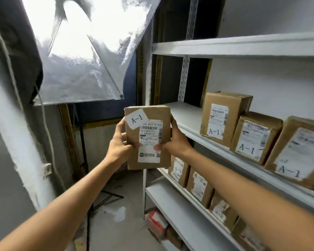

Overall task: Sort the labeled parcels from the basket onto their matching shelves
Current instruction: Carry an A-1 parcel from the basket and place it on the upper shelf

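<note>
Head view: I grip the A-1 box upright in my left hand and right hand. Bare shelf space lies just right, left of three A-1 boxes; my right hand is nearer.

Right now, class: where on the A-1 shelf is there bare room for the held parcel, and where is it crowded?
Free: the A-1 shelf, left end, between the perforated upright and the leftmost A-1 box. Crowded: rightward, A-1 boxes side by side; A-2 boxes sit in a row beneath.
</note>
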